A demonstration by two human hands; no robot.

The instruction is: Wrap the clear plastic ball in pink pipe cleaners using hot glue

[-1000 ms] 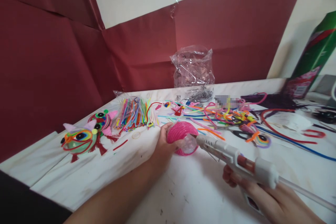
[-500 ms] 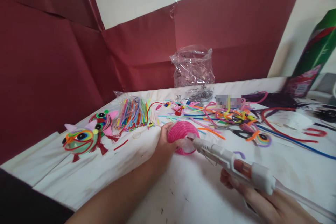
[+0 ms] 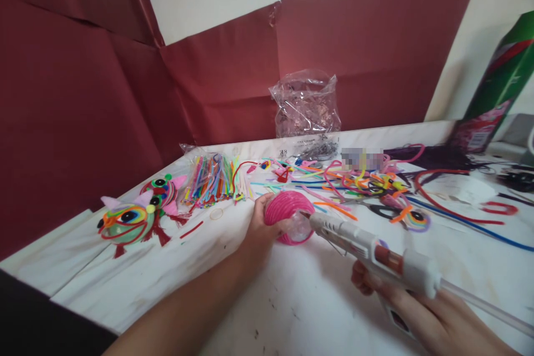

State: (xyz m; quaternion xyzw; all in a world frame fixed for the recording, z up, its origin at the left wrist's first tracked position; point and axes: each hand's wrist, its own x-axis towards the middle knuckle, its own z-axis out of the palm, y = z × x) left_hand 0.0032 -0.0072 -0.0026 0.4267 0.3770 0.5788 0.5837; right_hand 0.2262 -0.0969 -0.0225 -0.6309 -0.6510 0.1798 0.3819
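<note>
In front of me, the white table [image 3: 308, 300] bears two tasselled figures [image 3: 131, 225] on my left, near bundled pipe cleaners [image 3: 212, 181]. Scissors [image 3: 374, 208] lie to my right among loose coloured strips [image 3: 344, 213].

Tabletop [image 3: 300, 311] passable before ball [image 3: 287, 207]; scissors [image 3: 374, 207], pipe cleaners [image 3: 336, 211] obstruct beyond

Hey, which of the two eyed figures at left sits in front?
The pale green figure with red trim; it partly hides the multicoloured figure behind it.
</note>
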